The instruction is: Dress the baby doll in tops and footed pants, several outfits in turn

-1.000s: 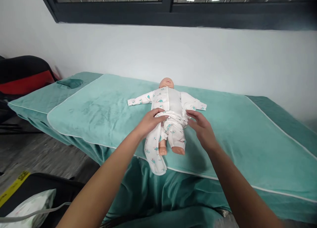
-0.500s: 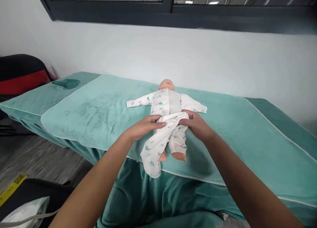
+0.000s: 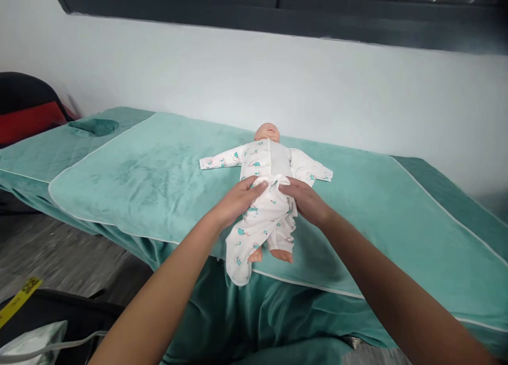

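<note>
A baby doll lies on its back on the bed, head toward the wall and arms spread. It wears a white printed jacket and white printed leg covering, with bare feet showing. Over its belly and legs my hands hold white printed baby pants, whose one visible leg hangs down to a rounded end past the doll's foot. My left hand pinches the bunched waist on the left, thumb on top. Closed on the waist's right side is my right hand. Fingers under the cloth are hidden.
A light green sheet with white piping covers the bed, which has a face hole at its left end. Behind runs a white wall under a dark window frame. A black and red chair stands left; a white packet lies lower left.
My hands have drawn closer together, bunching the pants' waist between them. The right hand moved left, and the cloth now hangs straighter over the doll's legs. The view has tilted down slightly.
</note>
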`<state>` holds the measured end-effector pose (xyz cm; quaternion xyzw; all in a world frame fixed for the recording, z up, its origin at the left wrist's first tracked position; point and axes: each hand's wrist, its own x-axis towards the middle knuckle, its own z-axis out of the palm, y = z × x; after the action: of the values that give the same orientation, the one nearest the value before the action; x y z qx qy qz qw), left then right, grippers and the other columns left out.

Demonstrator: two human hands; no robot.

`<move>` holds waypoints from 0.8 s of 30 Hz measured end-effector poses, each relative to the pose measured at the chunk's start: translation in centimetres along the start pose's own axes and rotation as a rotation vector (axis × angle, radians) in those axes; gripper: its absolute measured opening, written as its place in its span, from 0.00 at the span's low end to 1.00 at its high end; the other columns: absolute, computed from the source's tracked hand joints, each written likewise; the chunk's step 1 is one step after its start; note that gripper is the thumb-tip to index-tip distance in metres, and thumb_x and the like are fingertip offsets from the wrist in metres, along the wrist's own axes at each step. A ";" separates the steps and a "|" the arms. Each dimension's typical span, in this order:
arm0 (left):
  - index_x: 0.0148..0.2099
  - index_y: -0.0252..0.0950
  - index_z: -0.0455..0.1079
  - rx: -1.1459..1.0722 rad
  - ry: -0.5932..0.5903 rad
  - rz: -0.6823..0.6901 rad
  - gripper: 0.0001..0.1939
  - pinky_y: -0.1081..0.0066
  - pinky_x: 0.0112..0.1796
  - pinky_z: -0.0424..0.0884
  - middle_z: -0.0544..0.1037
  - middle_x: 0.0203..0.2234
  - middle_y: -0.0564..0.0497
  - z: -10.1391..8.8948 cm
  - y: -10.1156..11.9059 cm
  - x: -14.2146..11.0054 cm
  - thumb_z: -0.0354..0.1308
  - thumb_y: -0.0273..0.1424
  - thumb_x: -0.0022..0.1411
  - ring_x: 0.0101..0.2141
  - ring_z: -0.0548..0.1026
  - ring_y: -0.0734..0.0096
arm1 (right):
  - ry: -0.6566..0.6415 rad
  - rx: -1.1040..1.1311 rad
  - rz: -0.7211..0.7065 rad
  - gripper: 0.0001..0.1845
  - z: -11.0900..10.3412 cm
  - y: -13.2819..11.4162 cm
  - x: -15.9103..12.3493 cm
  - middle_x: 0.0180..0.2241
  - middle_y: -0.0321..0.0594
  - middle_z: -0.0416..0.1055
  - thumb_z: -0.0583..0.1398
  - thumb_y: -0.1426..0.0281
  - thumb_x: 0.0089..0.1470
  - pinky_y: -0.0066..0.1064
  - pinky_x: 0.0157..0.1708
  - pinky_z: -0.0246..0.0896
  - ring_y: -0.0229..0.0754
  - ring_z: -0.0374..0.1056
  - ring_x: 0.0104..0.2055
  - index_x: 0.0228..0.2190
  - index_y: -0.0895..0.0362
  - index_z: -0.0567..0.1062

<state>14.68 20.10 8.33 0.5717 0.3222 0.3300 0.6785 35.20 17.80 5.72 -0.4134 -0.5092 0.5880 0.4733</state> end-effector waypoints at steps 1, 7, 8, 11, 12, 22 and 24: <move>0.48 0.36 0.75 0.101 -0.078 -0.011 0.22 0.66 0.41 0.69 0.80 0.41 0.47 -0.3 0.3 -0.5 0.68 0.42 0.53 0.40 0.77 0.60 | 0.043 -0.006 -0.011 0.14 0.1 0.2 0.0 0.35 0.37 0.77 0.65 0.59 0.56 0.33 0.41 0.65 0.42 0.71 0.36 0.40 0.56 0.79; 0.41 0.36 0.75 0.206 -0.034 0.035 0.13 0.72 0.32 0.66 0.78 0.31 0.52 -0.7 0.2 -1.4 0.63 0.38 0.57 0.31 0.73 0.68 | -0.053 -0.253 0.040 0.21 0.8 -0.6 -0.4 0.37 0.38 0.77 0.66 0.54 0.54 0.32 0.38 0.65 0.43 0.72 0.37 0.43 0.56 0.78; 0.41 0.36 0.74 0.129 0.061 0.058 0.13 0.73 0.32 0.65 0.77 0.30 0.53 -0.4 -0.1 -1.2 0.63 0.37 0.56 0.30 0.72 0.70 | -0.135 -0.316 0.069 0.23 0.9 -1.1 -0.5 0.39 0.38 0.78 0.68 0.56 0.52 0.33 0.39 0.66 0.44 0.72 0.39 0.45 0.56 0.78; 0.42 0.37 0.71 -0.056 0.275 0.065 0.14 0.73 0.32 0.66 0.75 0.30 0.55 0.5 -0.9 -0.9 0.65 0.37 0.54 0.30 0.71 0.71 | -0.276 -0.475 0.106 0.24 1.4 -2.1 -0.8 0.41 0.37 0.78 0.71 0.62 0.46 0.33 0.40 0.66 0.46 0.73 0.42 0.46 0.55 0.79; 0.42 0.37 0.71 -0.073 0.311 0.058 0.15 0.73 0.33 0.67 0.76 0.30 0.54 0.8 -1.0 -0.9 0.65 0.37 0.54 0.31 0.72 0.70 | -0.246 -0.486 0.090 0.21 1.6 -2.1 -0.9 0.40 0.36 0.79 0.71 0.63 0.47 0.33 0.40 0.66 0.46 0.73 0.41 0.44 0.55 0.80; 0.38 0.34 0.74 -0.024 0.251 0.017 0.22 0.70 0.34 0.67 0.77 0.28 0.51 1.9 -0.7 -1.0 0.61 0.50 0.60 0.31 0.72 0.68 | -0.044 0.162 0.000 0.15 0.7 -0.2 -0.2 0.33 0.38 0.78 0.65 0.69 0.48 0.35 0.39 0.64 0.45 0.72 0.36 0.40 0.56 0.79; 0.40 0.33 0.74 -0.099 0.247 0.015 0.23 0.69 0.35 0.68 0.78 0.29 0.49 2.1 -0.3 -0.4 0.63 0.50 0.58 0.31 0.73 0.67 | -0.068 0.210 -0.019 0.08 0.7 -0.3 -0.3 0.26 0.34 0.74 0.64 0.67 0.49 0.33 0.35 0.62 0.41 0.68 0.29 0.33 0.56 0.78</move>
<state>16.21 18.55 8.30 0.4948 0.3824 0.4186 0.6586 34.66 17.35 6.13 -0.3362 -0.4644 0.6475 0.5020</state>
